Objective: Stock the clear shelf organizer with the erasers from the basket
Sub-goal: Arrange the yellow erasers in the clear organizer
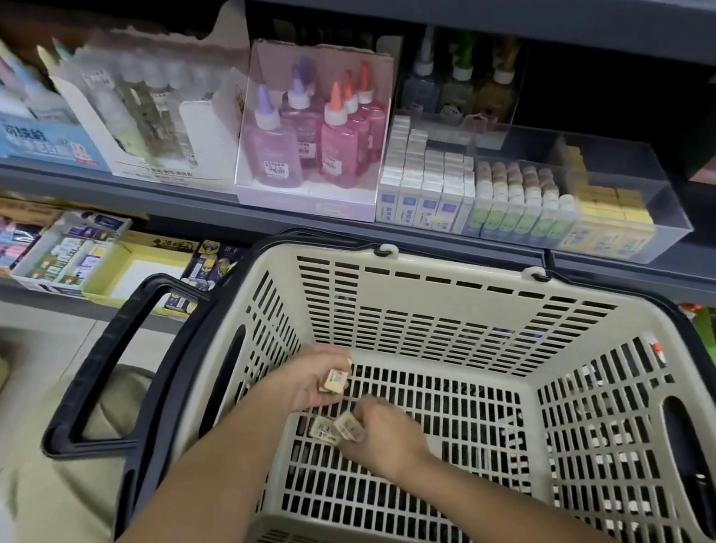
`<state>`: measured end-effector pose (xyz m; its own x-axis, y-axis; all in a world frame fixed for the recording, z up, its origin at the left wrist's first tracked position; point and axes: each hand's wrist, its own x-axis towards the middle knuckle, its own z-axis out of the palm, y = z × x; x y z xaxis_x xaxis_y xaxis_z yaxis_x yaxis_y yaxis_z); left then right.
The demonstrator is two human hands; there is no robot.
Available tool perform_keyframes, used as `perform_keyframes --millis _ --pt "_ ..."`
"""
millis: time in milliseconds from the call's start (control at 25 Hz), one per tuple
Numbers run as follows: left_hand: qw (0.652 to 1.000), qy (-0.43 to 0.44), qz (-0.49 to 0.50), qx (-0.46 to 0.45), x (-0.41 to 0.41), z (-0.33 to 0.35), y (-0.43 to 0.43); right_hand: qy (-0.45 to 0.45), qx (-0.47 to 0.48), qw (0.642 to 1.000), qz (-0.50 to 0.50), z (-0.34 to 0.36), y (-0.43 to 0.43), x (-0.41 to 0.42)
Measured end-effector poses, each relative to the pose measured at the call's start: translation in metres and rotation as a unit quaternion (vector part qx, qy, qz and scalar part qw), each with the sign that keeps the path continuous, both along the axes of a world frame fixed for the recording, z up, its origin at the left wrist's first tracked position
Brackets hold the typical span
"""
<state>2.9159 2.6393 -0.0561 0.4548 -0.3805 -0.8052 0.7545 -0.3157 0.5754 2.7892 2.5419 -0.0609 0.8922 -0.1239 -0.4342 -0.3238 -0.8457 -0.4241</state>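
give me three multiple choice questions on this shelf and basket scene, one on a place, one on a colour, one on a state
1. Where does the clear organizer stand?
A) on the floor
B) on the shelf, right of the pink glue bottles
C) left of the pink glue bottles

2. What colour are the handles of the basket?
A) red
B) black
C) white

3. What is the left hand doing?
A) lying flat and empty
B) gripping a handle
C) holding an eraser

Answers:
1 B, it sits on the shelf just to the right of the bottles' box.
2 B, both handles are black against the cream basket.
3 C, its fingers curl round a small eraser inside the basket.
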Motion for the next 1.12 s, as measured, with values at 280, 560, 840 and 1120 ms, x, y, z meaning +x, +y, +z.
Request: perform_keyframes --millis 280,560,840,1120 --pt "1.0 0.001 0.027 0.007 0.002 -0.004 0.0 -0.023 -0.073 0.989 0.123 -0.014 0.025 0.011" --pt "0.999 -0.007 -0.012 0.039 -0.002 -0.002 0.0 -0.027 -0.087 0.987 0.13 -0.013 -0.028 0.006" --pt "0.978 0.101 -0.18 -0.044 -0.017 0.012 -0.015 -0.084 0.05 0.994 0.041 0.025 -0.067 -0.005" --pt "0.967 0.101 -0.174 -0.156 -0.023 0.045 -0.039 -0.059 0.109 0.992 -0.034 0.09 -0.112 -0.004"
